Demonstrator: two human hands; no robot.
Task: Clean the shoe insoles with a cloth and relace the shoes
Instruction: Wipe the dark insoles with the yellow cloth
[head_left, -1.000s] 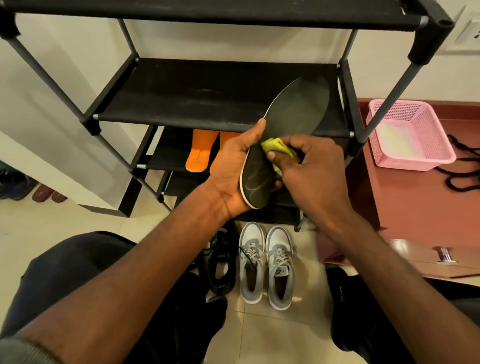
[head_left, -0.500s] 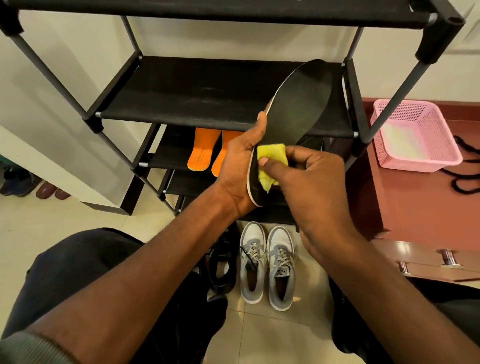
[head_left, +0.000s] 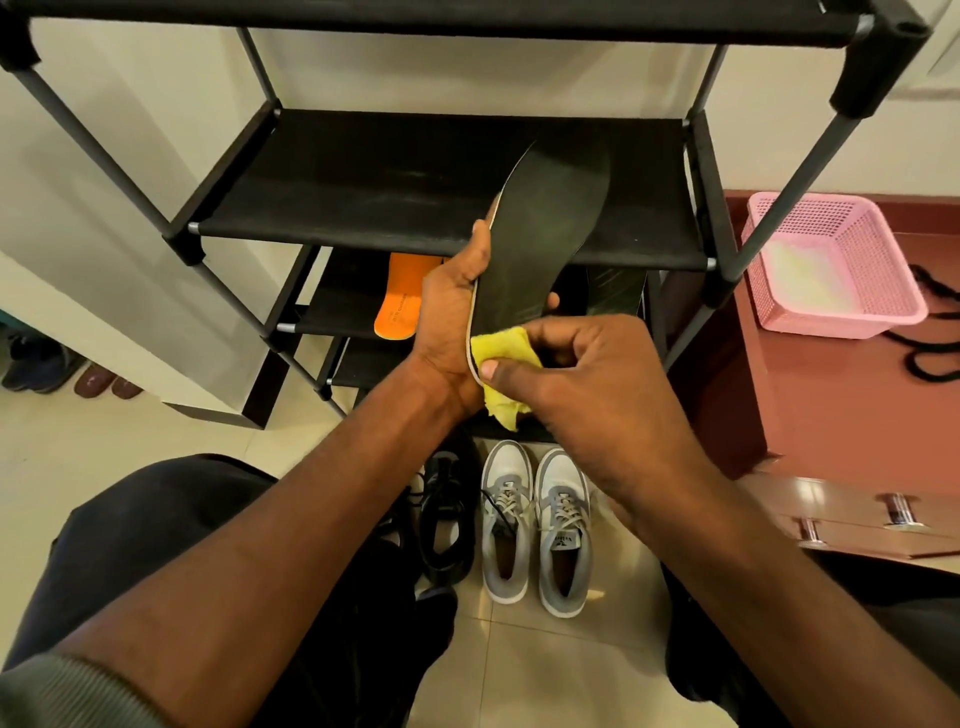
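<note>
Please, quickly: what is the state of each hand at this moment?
Left hand: closed, gripping the long black foam insole.
Right hand: closed, pinching the small yellow cloth against the insole's heel end.

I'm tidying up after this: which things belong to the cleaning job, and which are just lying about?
In use: black insole in left hand; yellow cloth in right hand; grey shoes; orange insole.
Lying about: pink basket; black cord.

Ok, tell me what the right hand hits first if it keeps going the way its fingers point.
The right hand points leftward, and it grips the yellow cloth against the black insole. Straight on, it would probably meet the left hand holding that insole.
</note>
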